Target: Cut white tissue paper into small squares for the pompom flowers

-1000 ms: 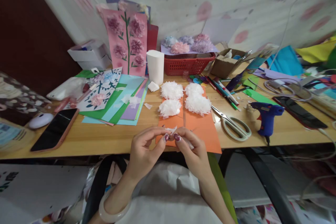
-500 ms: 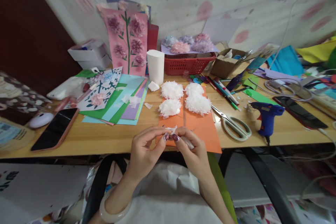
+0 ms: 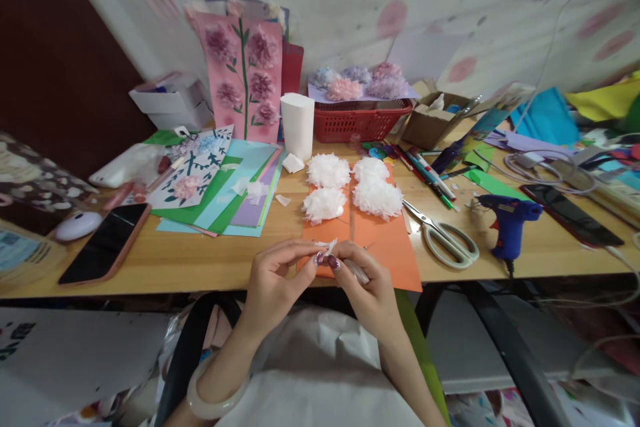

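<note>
My left hand (image 3: 277, 280) and my right hand (image 3: 367, 287) meet at the table's front edge, both pinched on a small folded piece of white tissue paper (image 3: 330, 246). They hover over the near end of an orange card (image 3: 385, 243). On that card lie several fluffy white tissue flowers (image 3: 327, 171). A pale bangle (image 3: 210, 400) rings my left wrist.
Scissors (image 3: 445, 237) and a blue glue gun (image 3: 507, 223) lie right of the card. Coloured paper sheets (image 3: 235, 197), a phone (image 3: 105, 250) and a white mouse (image 3: 77, 225) are at the left. A white paper roll (image 3: 297, 125), red basket (image 3: 360, 121) and pink flower card (image 3: 243, 77) stand behind.
My hands stay in place; the fingers shift slightly on the tissue piece. The view has drifted a little.
</note>
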### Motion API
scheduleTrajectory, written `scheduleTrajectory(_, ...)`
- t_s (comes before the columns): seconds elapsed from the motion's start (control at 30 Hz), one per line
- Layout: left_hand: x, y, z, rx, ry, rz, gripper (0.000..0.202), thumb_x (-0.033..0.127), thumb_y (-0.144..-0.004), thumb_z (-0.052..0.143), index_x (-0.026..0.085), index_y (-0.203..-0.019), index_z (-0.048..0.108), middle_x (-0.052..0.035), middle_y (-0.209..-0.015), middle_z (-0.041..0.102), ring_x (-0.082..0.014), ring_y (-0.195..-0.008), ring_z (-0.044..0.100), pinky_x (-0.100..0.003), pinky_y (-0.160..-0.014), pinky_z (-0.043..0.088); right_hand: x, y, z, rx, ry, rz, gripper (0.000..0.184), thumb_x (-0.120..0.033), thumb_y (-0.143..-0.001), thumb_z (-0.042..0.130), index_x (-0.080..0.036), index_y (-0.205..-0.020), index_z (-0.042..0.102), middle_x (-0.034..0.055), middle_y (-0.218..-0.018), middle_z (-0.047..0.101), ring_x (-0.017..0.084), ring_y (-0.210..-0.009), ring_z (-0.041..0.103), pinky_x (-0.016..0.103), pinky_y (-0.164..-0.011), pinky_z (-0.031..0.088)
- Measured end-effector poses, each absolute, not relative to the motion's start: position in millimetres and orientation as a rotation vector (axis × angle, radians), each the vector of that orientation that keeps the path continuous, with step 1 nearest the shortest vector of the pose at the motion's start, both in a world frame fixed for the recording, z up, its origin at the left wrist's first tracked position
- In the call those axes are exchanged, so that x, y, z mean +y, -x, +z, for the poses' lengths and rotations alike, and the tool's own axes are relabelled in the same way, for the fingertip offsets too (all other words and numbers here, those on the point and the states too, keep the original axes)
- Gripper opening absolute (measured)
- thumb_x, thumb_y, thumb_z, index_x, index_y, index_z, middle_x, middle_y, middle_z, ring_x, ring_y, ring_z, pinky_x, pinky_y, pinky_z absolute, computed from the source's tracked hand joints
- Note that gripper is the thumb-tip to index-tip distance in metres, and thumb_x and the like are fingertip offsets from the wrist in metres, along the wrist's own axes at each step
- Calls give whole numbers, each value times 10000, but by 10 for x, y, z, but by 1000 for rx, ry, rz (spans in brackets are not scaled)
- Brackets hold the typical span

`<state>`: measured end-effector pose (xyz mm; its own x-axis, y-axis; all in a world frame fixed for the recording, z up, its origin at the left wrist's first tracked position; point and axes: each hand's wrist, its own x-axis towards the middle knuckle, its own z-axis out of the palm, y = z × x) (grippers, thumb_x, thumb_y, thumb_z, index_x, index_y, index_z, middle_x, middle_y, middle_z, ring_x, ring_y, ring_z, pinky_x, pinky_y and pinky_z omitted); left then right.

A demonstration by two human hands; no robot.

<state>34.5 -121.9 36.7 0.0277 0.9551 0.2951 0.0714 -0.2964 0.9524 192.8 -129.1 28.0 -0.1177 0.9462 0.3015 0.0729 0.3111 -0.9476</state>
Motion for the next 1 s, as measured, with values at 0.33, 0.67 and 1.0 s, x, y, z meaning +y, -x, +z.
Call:
scheduleTrajectory(0.33,-1207,-315,356,1207,-1656,1393,163,130,-809,695,236,-858,808,-25,-884,817,-179,-814,760,-277,-794,617,-1296,-1929,279,-1550,999,954,155,-234,-982,549,-239,-911,687,6,-843,672,157,-771,602,273,-712,439)
scheduleTrajectory(0.67,-1222,-336,327,1204,-1744,1438,189,93,-815,687,236,-885,788,-12,-912,807,-158,-865,742,-258,-831,588,-1290,-1912,280,-1492,1026,994,125,-271,-970,571,-238,-881,652,-11,-828,667,147,-756,589,259,-698,420)
scheduleTrajectory(1.0,-1121,-389,294,1169,-1006,1531,80,202,-692,813,188,-769,792,-31,-794,799,-167,-756,749,-240,-731,597,-1262,-1935,234,-1480,1097,995,135,-283,-952,558,-218,-851,620,-28,-729,549,129,-662,481,258,-621,348)
